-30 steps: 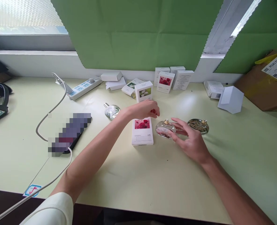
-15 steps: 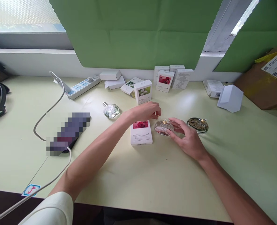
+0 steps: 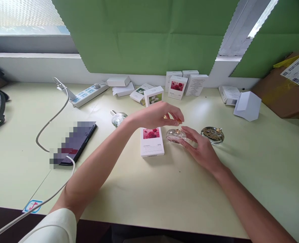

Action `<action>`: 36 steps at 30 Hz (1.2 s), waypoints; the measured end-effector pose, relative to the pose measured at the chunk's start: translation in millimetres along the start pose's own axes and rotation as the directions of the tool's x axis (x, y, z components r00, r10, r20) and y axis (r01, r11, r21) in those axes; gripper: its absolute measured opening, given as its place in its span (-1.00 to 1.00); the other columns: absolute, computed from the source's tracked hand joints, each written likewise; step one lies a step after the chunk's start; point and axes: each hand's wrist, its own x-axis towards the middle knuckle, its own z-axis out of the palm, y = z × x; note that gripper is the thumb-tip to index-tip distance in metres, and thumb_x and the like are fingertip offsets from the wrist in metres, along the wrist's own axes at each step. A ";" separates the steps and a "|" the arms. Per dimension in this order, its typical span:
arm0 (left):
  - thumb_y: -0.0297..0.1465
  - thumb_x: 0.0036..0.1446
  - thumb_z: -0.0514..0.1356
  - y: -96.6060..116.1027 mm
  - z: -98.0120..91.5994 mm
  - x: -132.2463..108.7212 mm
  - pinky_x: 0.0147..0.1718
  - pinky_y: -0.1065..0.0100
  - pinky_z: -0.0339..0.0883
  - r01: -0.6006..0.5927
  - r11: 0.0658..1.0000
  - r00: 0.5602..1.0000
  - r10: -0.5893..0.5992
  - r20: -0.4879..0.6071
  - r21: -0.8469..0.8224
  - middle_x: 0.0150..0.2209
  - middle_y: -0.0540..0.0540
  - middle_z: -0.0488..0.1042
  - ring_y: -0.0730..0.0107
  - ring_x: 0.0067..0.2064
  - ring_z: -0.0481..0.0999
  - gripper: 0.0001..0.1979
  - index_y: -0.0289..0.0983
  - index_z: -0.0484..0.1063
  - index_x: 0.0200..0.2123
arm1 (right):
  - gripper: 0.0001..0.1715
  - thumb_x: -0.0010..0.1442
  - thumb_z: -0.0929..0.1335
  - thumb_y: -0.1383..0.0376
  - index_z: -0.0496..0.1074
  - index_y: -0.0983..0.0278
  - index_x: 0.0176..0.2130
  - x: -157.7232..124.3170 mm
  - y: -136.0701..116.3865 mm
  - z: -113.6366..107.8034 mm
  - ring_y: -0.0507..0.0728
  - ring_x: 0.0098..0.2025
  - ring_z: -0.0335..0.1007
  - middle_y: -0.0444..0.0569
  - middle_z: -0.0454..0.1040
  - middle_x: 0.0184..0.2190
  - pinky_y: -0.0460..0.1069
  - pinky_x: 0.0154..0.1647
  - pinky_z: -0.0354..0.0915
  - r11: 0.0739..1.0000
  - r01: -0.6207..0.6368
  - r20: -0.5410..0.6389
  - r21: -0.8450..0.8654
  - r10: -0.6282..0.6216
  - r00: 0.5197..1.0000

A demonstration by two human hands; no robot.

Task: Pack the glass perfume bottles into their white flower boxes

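Note:
A clear, rounded glass perfume bottle (image 3: 175, 136) with a gold neck stands on the table. My right hand (image 3: 201, 150) grips its right side between thumb and fingers. Just above the neck, my left hand (image 3: 162, 114) pinches a small gold-coloured piece (image 3: 180, 121), mostly covered by the fingers, so its exact kind is unclear. Beneath that wrist lies a white box with a red rose picture (image 3: 152, 145). To the right of my right hand is another glass bottle (image 3: 212, 135) with a dark pattern. A third clear bottle (image 3: 117, 118) lies left, partly behind my left forearm.
Along the back stand several small white boxes (image 3: 177, 88), one with white flowers (image 3: 155, 96) closer in. A power strip (image 3: 88, 95), a phone (image 3: 81, 145) and a white cable (image 3: 70, 180) occupy the left. A cardboard carton (image 3: 278, 96) sits at the far right.
My left hand has moved right and slightly up, over the bottle's neck, and the gold-coloured piece now shows at its fingertips. My right hand stays on the bottle.

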 end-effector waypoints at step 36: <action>-0.32 0.28 0.11 -7.2 14.0 7.3 -0.33 0.41 0.26 -0.054 0.998 0.997 0.056 0.053 -0.044 -0.18 -0.12 0.52 0.44 -0.26 0.47 -0.76 -0.28 0.56 -0.20 | -0.54 0.33 0.28 0.08 0.37 0.10 0.17 3.0 -8.0 -3.3 0.23 0.09 0.45 -0.06 0.54 0.03 0.09 0.05 0.33 0.999 0.054 0.032 0.001 -0.054 0.998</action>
